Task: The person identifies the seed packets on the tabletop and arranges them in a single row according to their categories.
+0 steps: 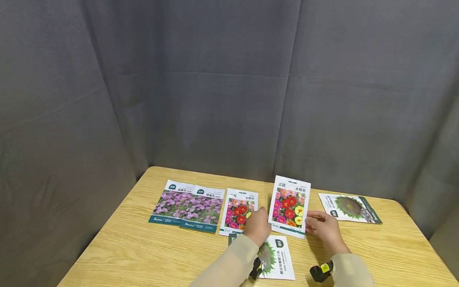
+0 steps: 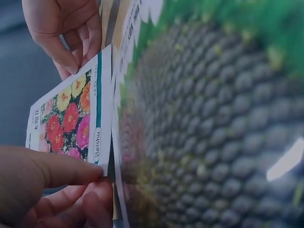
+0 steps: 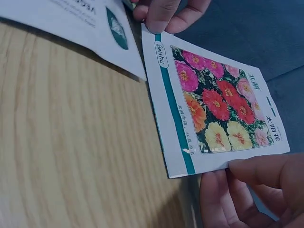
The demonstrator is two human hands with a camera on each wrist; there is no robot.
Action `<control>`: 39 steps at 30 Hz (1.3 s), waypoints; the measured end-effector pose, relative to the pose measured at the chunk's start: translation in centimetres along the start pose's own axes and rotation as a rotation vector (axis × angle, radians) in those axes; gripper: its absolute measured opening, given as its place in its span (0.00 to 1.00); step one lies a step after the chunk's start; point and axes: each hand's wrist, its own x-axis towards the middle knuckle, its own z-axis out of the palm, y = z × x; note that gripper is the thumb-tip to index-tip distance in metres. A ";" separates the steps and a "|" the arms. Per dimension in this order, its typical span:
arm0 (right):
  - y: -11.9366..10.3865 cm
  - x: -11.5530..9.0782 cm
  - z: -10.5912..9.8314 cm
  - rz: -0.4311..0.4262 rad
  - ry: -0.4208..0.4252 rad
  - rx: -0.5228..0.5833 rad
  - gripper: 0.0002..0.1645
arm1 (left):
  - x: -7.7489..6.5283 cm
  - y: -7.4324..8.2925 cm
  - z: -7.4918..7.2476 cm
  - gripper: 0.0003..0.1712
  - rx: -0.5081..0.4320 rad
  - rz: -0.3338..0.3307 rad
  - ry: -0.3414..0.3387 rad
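Both hands hold one flower seed packet (image 1: 289,205), white with red, pink and yellow blooms, tilted up off the table. My left hand (image 1: 257,227) pinches its lower left corner between thumb and fingers, as the left wrist view shows. On the other side my right hand (image 1: 325,231) pinches the right edge, thumb on the front and fingers behind. A matching flower packet (image 1: 234,207) lies just left, partly covered by the left hand. Beneath the left wrist lies a sunflower seed packet (image 1: 283,259), partly hidden by the arm.
Two purple-flower packets (image 1: 202,211) lie overlapping at the left of the wooden table (image 1: 143,255). Another sunflower packet (image 1: 349,208) lies sideways at the right, beyond the right hand. Grey curtains (image 1: 222,119) hang behind the table's back edge.
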 end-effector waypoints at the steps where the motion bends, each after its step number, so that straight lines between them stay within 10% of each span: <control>1: 0.1 0.0 0.1 0.002 0.002 -0.001 0.20 | 0.0 0.0 0.0 0.05 0.012 -0.004 -0.010; 8: 0.3 -0.3 0.6 -0.001 -0.010 -0.028 0.20 | -0.2 0.5 0.1 0.32 0.151 -0.079 -0.081; 19: 0.6 -1.1 1.3 -0.106 -0.005 -0.235 0.15 | -1.0 1.8 -0.1 0.28 0.535 -0.086 -0.155; 39: -0.1 -2.0 2.4 -0.122 0.001 -0.403 0.14 | -1.3 1.9 -0.8 0.15 0.584 -0.031 -0.202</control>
